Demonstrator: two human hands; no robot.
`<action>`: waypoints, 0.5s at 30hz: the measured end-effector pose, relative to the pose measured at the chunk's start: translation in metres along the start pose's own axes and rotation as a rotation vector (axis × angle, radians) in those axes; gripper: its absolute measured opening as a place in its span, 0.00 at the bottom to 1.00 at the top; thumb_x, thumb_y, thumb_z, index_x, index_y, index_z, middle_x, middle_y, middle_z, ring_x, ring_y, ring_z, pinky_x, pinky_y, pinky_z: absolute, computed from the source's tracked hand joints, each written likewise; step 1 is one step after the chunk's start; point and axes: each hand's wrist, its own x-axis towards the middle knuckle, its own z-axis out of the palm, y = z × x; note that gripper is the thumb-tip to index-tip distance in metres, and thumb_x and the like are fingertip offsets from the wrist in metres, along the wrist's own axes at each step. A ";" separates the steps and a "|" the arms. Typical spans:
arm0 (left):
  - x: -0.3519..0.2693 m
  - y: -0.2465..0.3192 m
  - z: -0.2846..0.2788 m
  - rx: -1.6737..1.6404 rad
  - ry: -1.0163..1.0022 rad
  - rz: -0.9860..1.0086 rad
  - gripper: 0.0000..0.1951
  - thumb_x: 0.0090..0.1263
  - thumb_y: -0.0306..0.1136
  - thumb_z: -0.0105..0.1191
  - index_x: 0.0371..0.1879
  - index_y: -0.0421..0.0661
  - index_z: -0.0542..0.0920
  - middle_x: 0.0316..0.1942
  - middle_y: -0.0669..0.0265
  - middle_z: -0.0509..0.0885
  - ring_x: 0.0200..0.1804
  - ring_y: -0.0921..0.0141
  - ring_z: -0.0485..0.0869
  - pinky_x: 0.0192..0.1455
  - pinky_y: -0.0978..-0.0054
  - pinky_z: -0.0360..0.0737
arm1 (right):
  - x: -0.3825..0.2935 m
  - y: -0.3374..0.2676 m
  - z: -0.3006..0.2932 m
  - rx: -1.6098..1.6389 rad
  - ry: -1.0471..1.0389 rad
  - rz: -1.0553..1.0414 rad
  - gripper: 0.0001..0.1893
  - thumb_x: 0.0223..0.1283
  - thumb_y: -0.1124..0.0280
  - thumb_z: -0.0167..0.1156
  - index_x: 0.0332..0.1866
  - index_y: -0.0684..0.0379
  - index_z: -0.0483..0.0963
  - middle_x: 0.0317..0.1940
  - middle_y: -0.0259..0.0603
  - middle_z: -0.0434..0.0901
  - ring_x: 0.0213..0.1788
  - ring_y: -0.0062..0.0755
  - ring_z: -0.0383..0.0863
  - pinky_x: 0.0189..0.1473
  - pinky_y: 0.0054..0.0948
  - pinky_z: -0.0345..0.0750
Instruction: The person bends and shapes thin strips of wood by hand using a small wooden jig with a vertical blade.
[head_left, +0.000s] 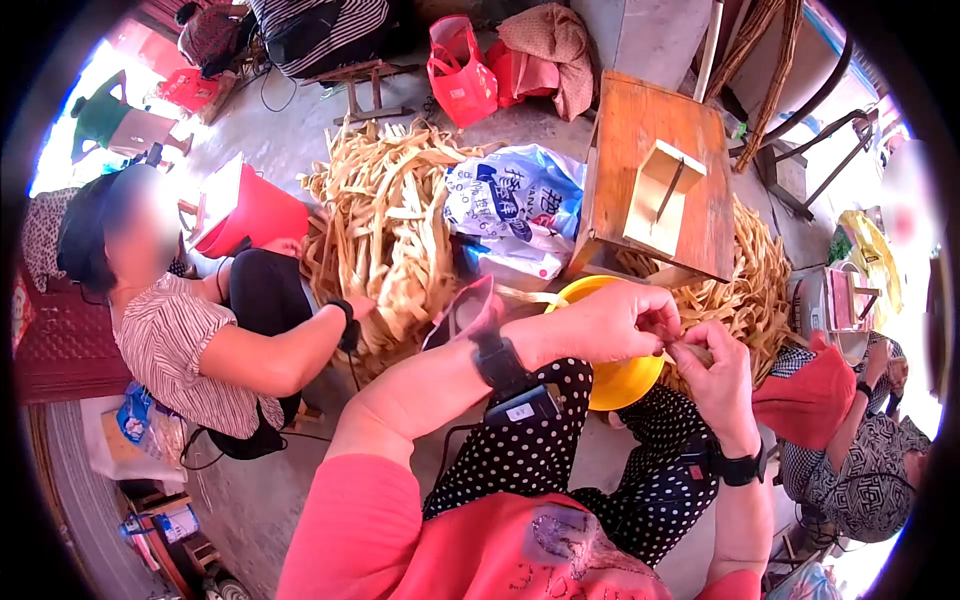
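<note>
Over the yellow plastic basin, my left hand and my right hand meet at the fingertips. Both pinch a small tan piece of dried plant strip; the fingers hide most of it. Dark bands circle both wrists. The basin stands by my knees, partly covered by my left hand. A pale dried strip reaches its rim from the left. Just beyond stands a wooden stool with a small board fixture on top, holding a thin upright metal piece.
Dried strips lie in a heap left of a printed plastic bag and in another heap beyond my right hand. A co-worker sits at left, touching the heap; another person sits at right. A red bag stands farther off.
</note>
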 end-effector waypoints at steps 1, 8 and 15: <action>0.000 0.006 0.001 0.033 0.022 0.014 0.08 0.61 0.26 0.59 0.37 0.41 0.77 0.28 0.75 0.77 0.34 0.84 0.75 0.39 0.84 0.73 | 0.001 0.002 0.001 0.019 0.006 0.002 0.05 0.51 0.76 0.62 0.30 0.65 0.73 0.21 0.40 0.75 0.24 0.28 0.75 0.30 0.25 0.72; 0.015 -0.004 -0.018 0.119 -0.010 -0.089 0.08 0.60 0.26 0.57 0.37 0.39 0.79 0.28 0.70 0.82 0.33 0.82 0.79 0.36 0.83 0.75 | 0.009 0.029 -0.006 0.124 -0.031 0.123 0.06 0.54 0.75 0.63 0.30 0.65 0.73 0.21 0.32 0.75 0.24 0.14 0.70 0.26 0.19 0.68; 0.035 -0.006 -0.025 -0.145 -0.001 -0.138 0.08 0.62 0.23 0.56 0.39 0.42 0.78 0.31 0.72 0.80 0.32 0.82 0.78 0.35 0.85 0.76 | 0.044 0.046 -0.018 0.246 -0.126 0.142 0.09 0.57 0.70 0.62 0.35 0.66 0.76 0.24 0.30 0.76 0.28 0.14 0.70 0.31 0.20 0.70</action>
